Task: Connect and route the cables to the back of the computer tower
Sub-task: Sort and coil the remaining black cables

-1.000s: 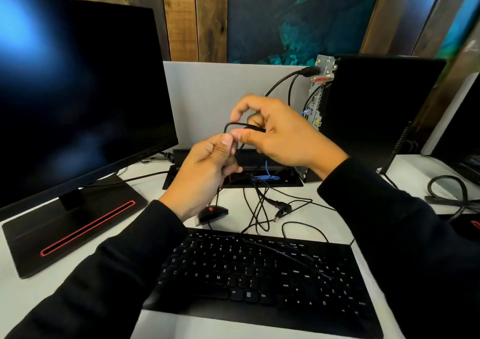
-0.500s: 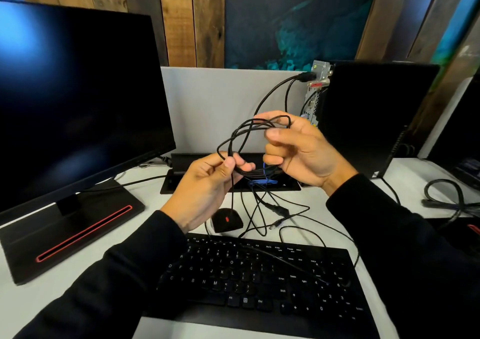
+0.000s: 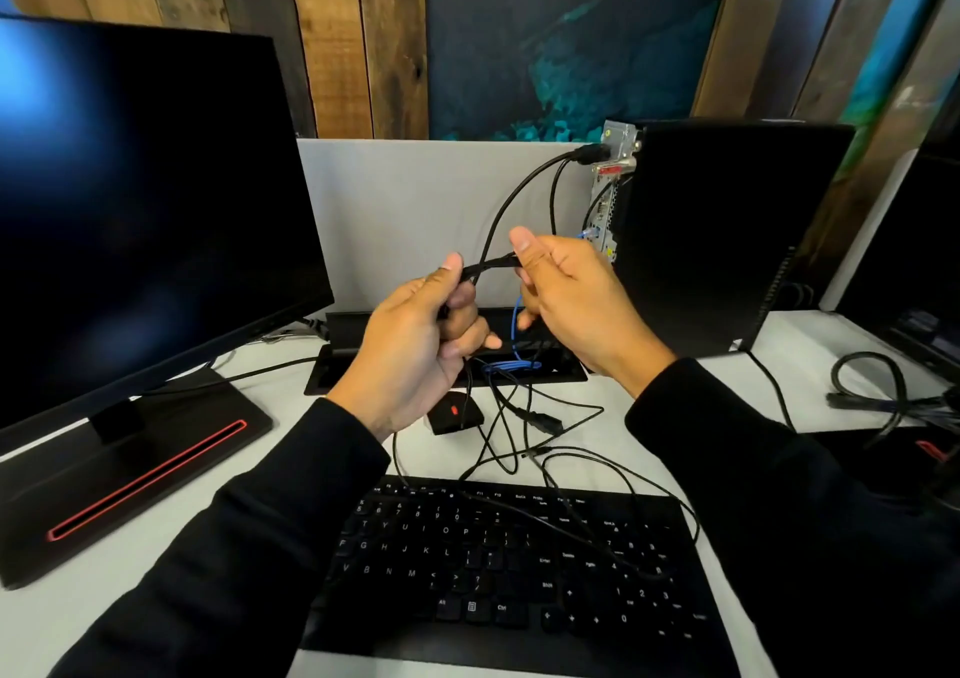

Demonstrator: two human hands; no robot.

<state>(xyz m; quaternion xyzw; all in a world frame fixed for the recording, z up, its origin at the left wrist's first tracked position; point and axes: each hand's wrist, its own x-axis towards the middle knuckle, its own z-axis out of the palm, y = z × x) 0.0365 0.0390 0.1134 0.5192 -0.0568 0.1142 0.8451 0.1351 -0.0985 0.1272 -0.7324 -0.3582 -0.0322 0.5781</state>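
A black computer tower [image 3: 727, 230] stands at the right with its metal rear panel [image 3: 613, 178] facing left. Two black cables [image 3: 524, 194] run from plugs near the panel's top down toward my hands; a blue cable [image 3: 514, 324] drops from lower on the panel. My left hand [image 3: 415, 345] and my right hand [image 3: 576, 303] each grip one end of a bunched black cable [image 3: 493, 264] stretched between them, above the desk and left of the panel. More of that cable hangs below my left hand.
A big monitor [image 3: 140, 199] on a red-striped stand fills the left. A black keyboard [image 3: 498, 573] lies in front, a mouse [image 3: 454, 412] behind it among loose black cables [image 3: 540, 449]. A desk cable tray [image 3: 332, 376] sits by the grey divider. More coiled cables [image 3: 872, 391] lie far right.
The wide loops I held half a second ago are now pulled into a tight bundle between my hands. My right hand has shifted right and up a little; the view has tilted down.
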